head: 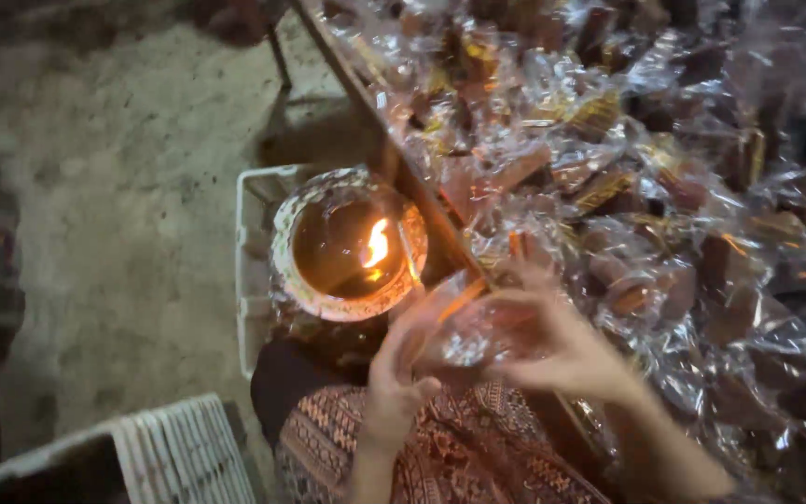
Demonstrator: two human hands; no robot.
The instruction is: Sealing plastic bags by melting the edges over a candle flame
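both hands pinch one small clear packet (478,327) between them: the left hand (394,373) has its grip pressed on the near edge, the right hand (562,350) on the far side. the packet sits just beside the lit oil lamp (347,245), so the step looks like sealing its open edge at the flame (377,245); the next move calls for a steady, brief pass. the surface (683,159) at right is heaped with filled packets, its wooden edge (403,159) close; open floor (123,205) lies left

Dim rough concrete floor (132,215), white slatted crate (179,453) at lower left.
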